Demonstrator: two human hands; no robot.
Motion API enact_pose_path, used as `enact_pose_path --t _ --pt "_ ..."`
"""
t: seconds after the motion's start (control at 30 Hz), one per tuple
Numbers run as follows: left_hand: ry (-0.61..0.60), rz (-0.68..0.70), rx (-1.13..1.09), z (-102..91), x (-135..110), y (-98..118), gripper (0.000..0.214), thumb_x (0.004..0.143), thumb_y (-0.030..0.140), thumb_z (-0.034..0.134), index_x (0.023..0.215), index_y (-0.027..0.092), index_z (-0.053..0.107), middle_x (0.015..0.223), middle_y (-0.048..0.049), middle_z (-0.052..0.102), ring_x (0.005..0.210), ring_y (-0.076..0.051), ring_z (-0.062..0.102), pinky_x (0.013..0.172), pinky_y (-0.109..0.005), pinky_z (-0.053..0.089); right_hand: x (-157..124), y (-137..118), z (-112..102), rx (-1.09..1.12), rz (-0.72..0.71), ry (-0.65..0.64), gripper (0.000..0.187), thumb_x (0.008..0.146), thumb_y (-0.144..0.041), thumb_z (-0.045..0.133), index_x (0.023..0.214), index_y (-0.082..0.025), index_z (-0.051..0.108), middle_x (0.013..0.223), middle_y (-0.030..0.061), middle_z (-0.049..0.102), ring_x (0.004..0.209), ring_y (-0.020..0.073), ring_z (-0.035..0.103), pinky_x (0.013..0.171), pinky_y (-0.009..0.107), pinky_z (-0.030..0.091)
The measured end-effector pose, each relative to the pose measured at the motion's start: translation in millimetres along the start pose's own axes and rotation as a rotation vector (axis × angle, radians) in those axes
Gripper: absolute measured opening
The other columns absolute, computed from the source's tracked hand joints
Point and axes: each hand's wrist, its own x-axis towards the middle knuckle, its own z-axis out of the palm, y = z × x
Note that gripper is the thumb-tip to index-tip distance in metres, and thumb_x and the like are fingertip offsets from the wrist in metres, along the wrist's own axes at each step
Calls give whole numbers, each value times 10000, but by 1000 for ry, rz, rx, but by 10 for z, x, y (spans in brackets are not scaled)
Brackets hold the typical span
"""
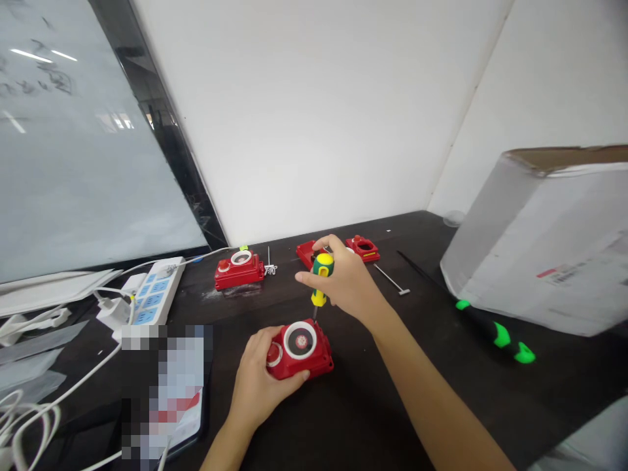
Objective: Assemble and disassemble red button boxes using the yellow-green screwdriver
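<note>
My left hand (260, 373) is wrapped round the left side of a red alarm box (321, 365) that sits on the dark table. The box has a white-ringed round speaker face on top and a red knob at its left end, partly under my fingers. My right hand (343, 271) holds a screwdriver (322, 280) with a yellow and green handle, thumb and index finger loosely about it. The screwdriver stands nearly upright, its shaft meeting the far right corner of the box. Whether the tip sits in a screw is too small to tell.
Behind are another red box (239, 275) and opened red housing parts (363, 248). To the right lie a thin metal rod (391, 279), a black-green screwdriver (495, 332) and a large white carton (534, 248). A power strip (159, 294), cables and a phone (184, 392) are left.
</note>
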Motion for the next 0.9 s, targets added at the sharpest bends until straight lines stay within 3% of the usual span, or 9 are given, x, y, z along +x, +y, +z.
enact_pose_path --t 0.07,0.2,0.33,0.5,0.9 --pt "-3 -4 -1 3 1 -4 531 595 286 727 1058 231 472 1034 -41 549 965 -250 514 837 -402 425 13 -2 6 -19 -8 39 257 647 -313 609 807 -234 425 654 -50 513 575 124 478 540 255 366" --pt "-10 -2 1 -4 9 8 521 599 290 723 1056 230 480 1028 -40 556 958 -251 521 828 -401 431 27 19 -52 16 -103 -39 154 652 -214 565 784 -225 486 652 -54 500 595 112 460 575 252 366" --pt "-3 5 -6 -17 9 21 517 601 302 719 1056 224 487 1030 -57 559 959 -272 525 825 -431 434 35 72 -138 75 -120 -136 266 667 -176 526 922 -245 559 665 -53 498 576 102 451 576 252 374" --pt "1 7 -6 -9 -1 3 527 600 292 719 1066 230 480 1038 -56 552 969 -273 519 833 -437 432 55 118 -160 91 -105 -96 297 653 -170 521 940 -238 560 743 -33 537 591 105 465 552 250 375" --pt "9 12 5 -16 4 12 532 591 303 729 1061 233 489 1037 -44 564 964 -258 529 832 -404 436 66 112 -170 79 -113 -34 298 639 -168 533 927 -224 582 689 -38 536 605 109 461 600 263 381"
